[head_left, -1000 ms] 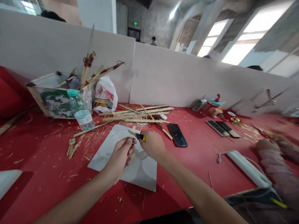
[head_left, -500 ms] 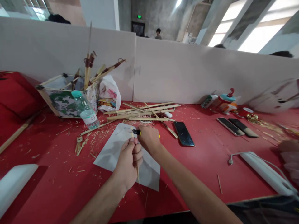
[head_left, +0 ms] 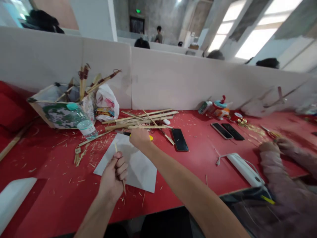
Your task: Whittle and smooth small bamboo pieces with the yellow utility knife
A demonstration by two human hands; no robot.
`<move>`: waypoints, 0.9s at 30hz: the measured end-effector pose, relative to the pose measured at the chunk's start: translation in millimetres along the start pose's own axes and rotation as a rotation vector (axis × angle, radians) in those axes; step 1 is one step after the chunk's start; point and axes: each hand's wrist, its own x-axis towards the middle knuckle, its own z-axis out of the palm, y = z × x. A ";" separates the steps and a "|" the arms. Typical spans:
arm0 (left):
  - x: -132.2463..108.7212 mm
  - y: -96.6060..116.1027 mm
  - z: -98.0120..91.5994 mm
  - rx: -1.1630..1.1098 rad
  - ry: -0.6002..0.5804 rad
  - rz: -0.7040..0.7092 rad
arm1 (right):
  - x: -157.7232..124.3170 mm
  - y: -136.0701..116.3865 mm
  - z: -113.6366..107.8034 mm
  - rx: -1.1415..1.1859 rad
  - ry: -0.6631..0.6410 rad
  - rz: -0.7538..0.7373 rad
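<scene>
My left hand [head_left: 115, 173] is closed around a thin bamboo strip [head_left: 116, 147]; its pale tip sticks out above my fingers and its tail below. In my right hand [head_left: 140, 137] is a utility knife [head_left: 151, 138], yellow at the handle's end, with its black front part and blade pointing left. The blade is apart from the strip, farther from me. Beneath both hands lies a white sheet of paper [head_left: 142, 172] on the red table. Split bamboo sticks [head_left: 138, 123] are piled just beyond my right hand.
A black phone [head_left: 180, 140] lies right of the paper. A water bottle [head_left: 86, 127], a box of sticks [head_left: 55, 114] and a plastic bag [head_left: 107, 102] stand at the left. Shavings litter the table. Another person's hands [head_left: 269, 145] work at the right, past a white power strip [head_left: 244, 170].
My hands have moved apart: the knife is off the strip and farther away, while my left hand is lower and nearer. The view has turned right, showing more of the neighbouring person.
</scene>
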 end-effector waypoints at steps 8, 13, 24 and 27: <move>16.3 12.8 -6.0 0.342 0.025 0.032 | -38.9 16.1 9.0 0.080 -0.108 -0.011; 11.7 7.2 -1.3 0.446 -0.002 -0.010 | -54.3 19.0 11.7 0.093 -0.127 -0.011; 9.6 -5.0 2.1 0.737 0.132 0.181 | -68.0 10.9 -2.2 0.065 -0.106 -0.083; 7.0 -9.4 6.6 0.713 0.158 0.168 | -65.4 8.6 -1.8 0.057 -0.090 -0.076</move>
